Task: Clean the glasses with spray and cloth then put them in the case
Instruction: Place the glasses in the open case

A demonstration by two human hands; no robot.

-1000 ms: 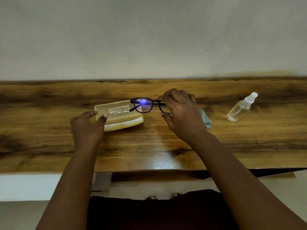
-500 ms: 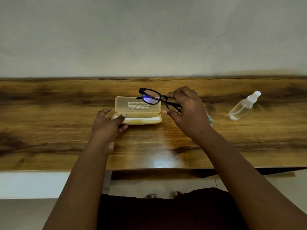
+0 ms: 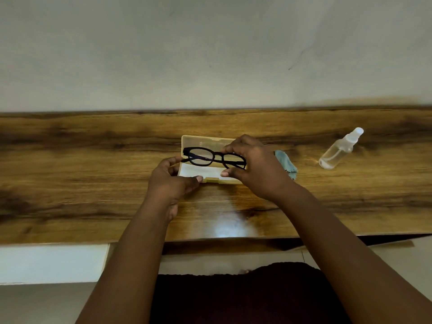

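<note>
Folded black glasses [image 3: 214,157] hang just over the open yellow case [image 3: 201,141], which lies on the wooden table [image 3: 93,183] with its lid tipped back. My right hand [image 3: 254,169] pinches the glasses at their right lens between thumb and fingers. My left hand [image 3: 170,181] grips the case at its left front corner, thumb on the front rim. A light blue cloth [image 3: 286,163] lies crumpled behind my right hand, partly hidden. The clear spray bottle [image 3: 339,149] lies on its side at the right.
A plain grey wall [image 3: 210,54] rises at the table's far edge. The near table edge runs just in front of my dark-clothed lap [image 3: 245,295].
My left hand slid the case to the right, toward the middle. My right hand turned the glasses level and lowered them over the open case.
</note>
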